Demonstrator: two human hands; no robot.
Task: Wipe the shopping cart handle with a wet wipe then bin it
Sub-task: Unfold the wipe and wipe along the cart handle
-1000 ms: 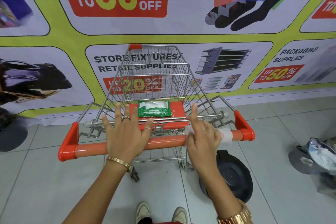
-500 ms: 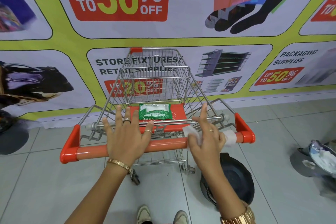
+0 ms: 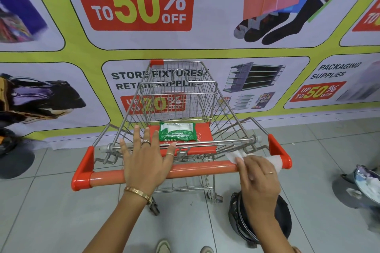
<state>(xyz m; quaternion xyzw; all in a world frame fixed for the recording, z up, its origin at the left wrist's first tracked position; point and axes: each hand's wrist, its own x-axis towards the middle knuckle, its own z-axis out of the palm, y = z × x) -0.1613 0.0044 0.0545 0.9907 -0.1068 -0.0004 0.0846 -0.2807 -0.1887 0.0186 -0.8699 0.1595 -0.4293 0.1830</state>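
Observation:
A small wire shopping cart stands in front of me with an orange handle bar and red end caps. My left hand lies flat on the handle's middle-left, fingers spread. My right hand presses a white wet wipe onto the handle's right end; the wipe is wrapped over the bar there. A green wet wipe pack lies on the cart's red child seat flap. A black bin stands on the floor below my right forearm, partly hidden by it.
A printed sale banner covers the wall just behind the cart. A second, lined bin with crumpled white waste sits at the right edge. A dark round base is at the far left. Grey floor tiles surround my shoes.
My right hand slid the wipe rightward along the handle toward the red end cap and lies flatter on it now. My left hand stayed on the handle.

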